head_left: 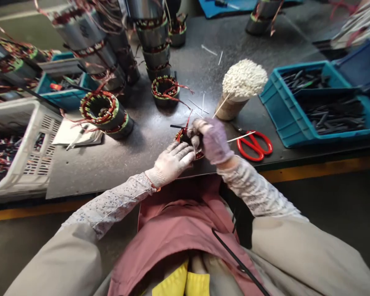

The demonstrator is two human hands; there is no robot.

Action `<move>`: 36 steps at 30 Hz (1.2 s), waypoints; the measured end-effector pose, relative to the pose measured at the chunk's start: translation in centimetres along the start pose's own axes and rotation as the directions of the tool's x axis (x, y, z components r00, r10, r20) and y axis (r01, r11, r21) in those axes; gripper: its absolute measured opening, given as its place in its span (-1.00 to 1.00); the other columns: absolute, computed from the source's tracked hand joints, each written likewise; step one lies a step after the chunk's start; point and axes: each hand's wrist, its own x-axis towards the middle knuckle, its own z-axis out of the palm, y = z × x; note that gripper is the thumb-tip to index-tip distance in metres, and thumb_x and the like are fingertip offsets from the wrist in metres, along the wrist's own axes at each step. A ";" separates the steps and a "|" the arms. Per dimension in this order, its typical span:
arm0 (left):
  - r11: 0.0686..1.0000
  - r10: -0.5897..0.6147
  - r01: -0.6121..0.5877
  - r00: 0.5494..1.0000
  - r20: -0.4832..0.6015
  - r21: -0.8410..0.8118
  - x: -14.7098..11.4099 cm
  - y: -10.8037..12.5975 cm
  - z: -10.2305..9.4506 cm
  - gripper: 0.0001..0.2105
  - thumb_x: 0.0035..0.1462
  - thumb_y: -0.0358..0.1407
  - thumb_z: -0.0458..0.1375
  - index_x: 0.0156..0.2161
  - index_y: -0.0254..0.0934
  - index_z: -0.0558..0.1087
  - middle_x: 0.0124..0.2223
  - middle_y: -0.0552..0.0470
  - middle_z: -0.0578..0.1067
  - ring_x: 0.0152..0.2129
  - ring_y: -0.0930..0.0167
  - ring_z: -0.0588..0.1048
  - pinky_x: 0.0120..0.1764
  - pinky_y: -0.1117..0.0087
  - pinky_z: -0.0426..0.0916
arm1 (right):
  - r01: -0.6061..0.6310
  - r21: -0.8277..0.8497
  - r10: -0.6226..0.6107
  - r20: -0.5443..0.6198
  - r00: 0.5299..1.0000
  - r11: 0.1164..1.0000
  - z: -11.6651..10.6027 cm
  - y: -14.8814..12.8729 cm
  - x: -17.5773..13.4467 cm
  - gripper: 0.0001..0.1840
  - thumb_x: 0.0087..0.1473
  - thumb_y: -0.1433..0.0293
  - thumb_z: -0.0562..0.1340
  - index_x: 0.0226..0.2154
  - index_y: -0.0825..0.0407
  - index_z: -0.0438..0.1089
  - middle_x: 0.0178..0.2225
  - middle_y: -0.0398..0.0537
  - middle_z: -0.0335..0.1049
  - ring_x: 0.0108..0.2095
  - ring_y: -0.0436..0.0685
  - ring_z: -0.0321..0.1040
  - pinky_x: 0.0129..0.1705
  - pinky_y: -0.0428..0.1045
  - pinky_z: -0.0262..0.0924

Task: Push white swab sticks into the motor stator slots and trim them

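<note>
A small motor stator point(198, 155) with red windings stands near the table's front edge, mostly hidden by my hands. My left hand point(172, 162), in a white glove, lies against its left side with the fingers stretched out. Over its top is my right hand point(214, 137) in a purple glove, fingers pinched together; what they grip is hidden and blurred. Red lead wires point(188, 119) rise from the stator beside a short black sleeve point(176, 126). Thin white sticks point(242, 136) show right of my right hand, near red-handled scissors point(255, 146).
A cup point(231, 107) holds a dense white bundle. Right of it is a blue bin point(291, 137) of black sleeves. More stators point(165, 92) stand behind, one pair point(106, 115) at left, with tall stacks point(95, 55) beyond. A white crate point(33, 164) sits far left.
</note>
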 end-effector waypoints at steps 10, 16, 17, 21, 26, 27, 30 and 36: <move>0.995 -0.097 0.090 0.979 0.180 0.049 1.8 0.4 -2.3 -0.60 0.13 -0.21 0.26 0.06 -0.27 0.46 0.04 -0.17 0.53 0.15 0.07 0.35 0.23 -0.21 0.04 | -0.127 -0.971 0.098 -0.109 0.989 0.202 -16.0 3.1 -3.6 -0.53 -0.04 0.45 0.28 -0.02 0.18 0.42 -0.14 0.34 0.44 -0.14 0.39 0.42 -0.14 0.20 0.25; 0.983 -0.141 0.125 0.983 0.120 0.132 0.1 1.1 -0.8 -0.62 0.17 -0.16 0.22 0.05 -0.29 0.48 0.00 -0.15 0.56 0.05 0.16 0.44 0.18 0.01 0.20 | -0.058 -0.990 0.501 -0.113 0.858 -0.125 -14.2 1.2 -4.3 -0.33 0.11 0.27 0.16 0.25 0.12 0.15 -0.25 0.25 0.48 -0.26 0.32 0.47 -0.27 0.09 0.20; 0.981 -0.152 0.137 0.982 0.110 0.137 -0.4 1.3 -0.8 -0.62 0.18 -0.16 0.22 0.06 -0.28 0.48 0.00 -0.14 0.56 0.06 0.17 0.44 0.19 0.02 0.20 | -0.040 -0.995 0.462 -0.077 0.883 -0.088 -13.8 1.1 -5.6 -0.39 0.15 0.25 0.10 0.22 0.13 0.19 -0.27 0.23 0.49 -0.26 0.31 0.47 -0.26 0.09 0.22; 0.978 -0.170 0.158 0.982 0.082 0.136 -1.3 1.6 -1.0 -0.62 0.21 -0.14 0.19 0.07 -0.26 0.48 0.01 -0.14 0.56 0.07 0.18 0.43 0.21 0.04 0.17 | 0.206 -0.958 0.136 0.235 0.962 0.199 -10.7 2.2 -11.7 -0.46 0.09 0.31 0.13 0.12 0.13 0.31 -0.04 0.18 0.46 -0.06 0.24 0.44 -0.07 0.04 0.29; 0.977 -0.186 0.171 0.976 0.114 0.130 -1.2 1.8 -1.1 -0.60 0.23 -0.12 0.15 0.09 -0.29 0.46 0.02 -0.16 0.55 0.09 0.17 0.41 0.21 0.03 0.17 | 0.292 -0.934 -0.045 0.289 0.956 0.206 -6.0 2.8 -13.7 -0.49 0.09 0.22 0.18 0.05 0.11 0.39 -0.10 0.13 0.47 -0.13 0.21 0.44 -0.16 0.02 0.31; 0.976 -0.189 0.174 0.975 0.115 0.127 -1.2 1.8 -1.1 -0.60 0.23 -0.12 0.15 0.09 -0.30 0.46 0.03 -0.16 0.55 0.09 0.17 0.41 0.21 0.03 0.16 | 0.277 -0.944 -0.021 0.277 0.961 0.179 -5.5 2.6 -13.4 -0.49 0.10 0.22 0.18 0.06 0.10 0.39 -0.10 0.13 0.48 -0.16 0.21 0.44 -0.20 0.01 0.31; 0.976 -0.197 0.184 0.974 0.113 0.116 -1.3 1.9 -1.1 -0.60 0.24 -0.13 0.14 0.09 -0.30 0.46 0.03 -0.16 0.55 0.09 0.17 0.41 0.23 0.02 0.14 | 0.267 -0.955 0.074 0.278 0.958 0.127 -4.9 2.3 -12.7 -0.49 0.13 0.25 0.15 0.10 0.08 0.37 -0.09 0.12 0.50 -0.20 0.19 0.47 -0.26 -0.01 0.28; 0.976 -0.202 0.188 0.971 0.130 0.113 -1.2 1.5 -1.3 -0.61 0.23 -0.11 0.15 0.09 -0.25 0.46 0.03 -0.13 0.55 0.10 0.18 0.40 0.23 0.02 0.14 | 0.264 -0.937 0.085 0.289 0.953 0.229 -6.7 3.5 -13.0 -0.52 0.11 0.31 0.14 0.06 0.12 0.40 -0.13 0.09 0.55 -0.19 0.16 0.50 -0.19 -0.03 0.32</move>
